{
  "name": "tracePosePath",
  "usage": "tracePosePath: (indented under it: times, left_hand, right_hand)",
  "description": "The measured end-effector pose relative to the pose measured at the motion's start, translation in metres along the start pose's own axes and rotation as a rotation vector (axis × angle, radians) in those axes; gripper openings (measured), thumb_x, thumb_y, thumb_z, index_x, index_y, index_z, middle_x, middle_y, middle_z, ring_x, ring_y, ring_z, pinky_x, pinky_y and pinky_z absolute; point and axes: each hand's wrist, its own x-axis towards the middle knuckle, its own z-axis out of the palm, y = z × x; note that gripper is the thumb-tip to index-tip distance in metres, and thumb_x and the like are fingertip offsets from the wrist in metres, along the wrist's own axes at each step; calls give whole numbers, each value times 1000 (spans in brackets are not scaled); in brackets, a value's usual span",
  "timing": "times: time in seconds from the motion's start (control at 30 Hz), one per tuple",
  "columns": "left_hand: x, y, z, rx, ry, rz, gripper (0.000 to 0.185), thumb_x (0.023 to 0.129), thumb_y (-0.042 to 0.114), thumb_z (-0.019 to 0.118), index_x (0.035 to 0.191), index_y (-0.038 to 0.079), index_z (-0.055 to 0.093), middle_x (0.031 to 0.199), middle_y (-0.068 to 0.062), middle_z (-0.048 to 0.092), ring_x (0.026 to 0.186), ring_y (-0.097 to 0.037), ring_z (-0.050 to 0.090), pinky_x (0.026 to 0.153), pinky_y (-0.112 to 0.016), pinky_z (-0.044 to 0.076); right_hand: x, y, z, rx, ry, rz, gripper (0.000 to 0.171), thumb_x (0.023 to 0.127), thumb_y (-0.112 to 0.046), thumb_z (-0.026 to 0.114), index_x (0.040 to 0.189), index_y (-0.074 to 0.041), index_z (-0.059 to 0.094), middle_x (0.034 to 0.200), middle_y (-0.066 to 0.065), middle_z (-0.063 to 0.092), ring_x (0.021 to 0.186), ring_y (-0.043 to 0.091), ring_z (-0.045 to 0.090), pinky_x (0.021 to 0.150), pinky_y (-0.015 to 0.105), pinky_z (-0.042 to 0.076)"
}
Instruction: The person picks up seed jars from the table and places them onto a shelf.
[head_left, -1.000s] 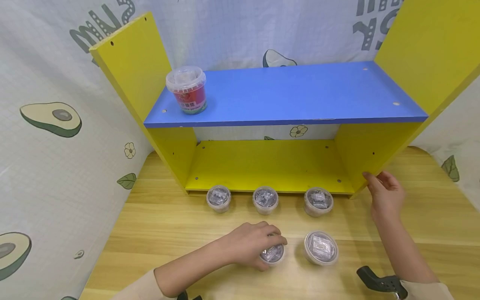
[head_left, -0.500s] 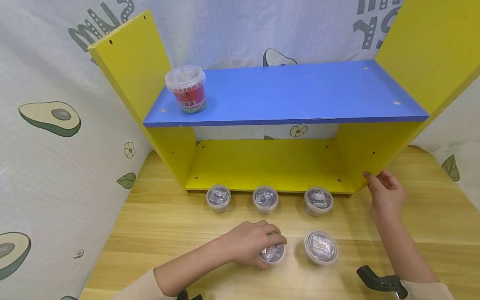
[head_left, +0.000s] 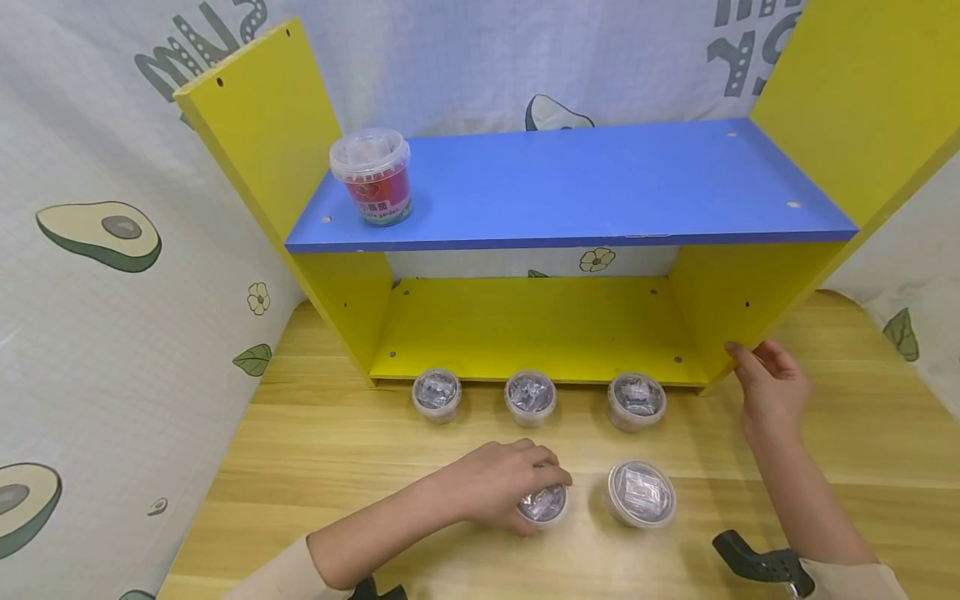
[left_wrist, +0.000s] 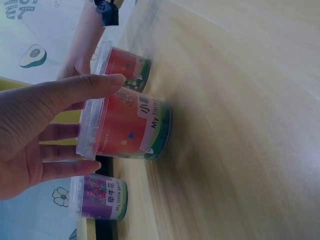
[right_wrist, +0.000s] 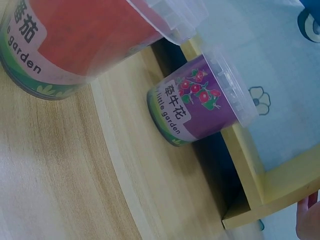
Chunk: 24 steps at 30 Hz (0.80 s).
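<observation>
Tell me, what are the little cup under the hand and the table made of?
The cup looks like clear, shiny plastic: its see-through lid glints, and a printed red label wraps its side. The table looks like pale wood with a smooth finish, showing grain lines, though it may be laminate.

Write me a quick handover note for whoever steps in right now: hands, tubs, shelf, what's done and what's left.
Left hand: grip closed round the lid of a front-row tub on the table.
Right hand: fingers resting on the yellow shelf unit, holding nothing.
Done: one red tub stands on the blue shelf.
Left: five tubs on the table; another front tub and three along the shelf's foot.
</observation>
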Motion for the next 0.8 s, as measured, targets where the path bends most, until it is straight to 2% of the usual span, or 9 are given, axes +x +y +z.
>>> tracePosePath:
  times: [0.37, 0.8]
  left_hand:
    - [-3, -2, -2, -1, -1, 13, 57, 74, 43, 73, 125, 29, 54, 122, 10, 53, 108, -6, 50, 76, -19, 47]
    - [-8, -5, -12, 16, 8, 7, 56, 74, 42, 73, 125, 27, 54, 123, 7, 54, 111, -10, 51, 81, -21, 48]
  right_hand:
    - [0, 1, 0, 17, -7, -7, 24, 72, 15, 68, 88, -2, 70, 88, 1, 66, 78, 8, 64, 67, 17, 52]
    - [0, 0, 0, 15, 2, -3, 26, 72, 15, 68, 90, -3, 70, 89, 1, 66, 77, 8, 66, 66, 17, 52]
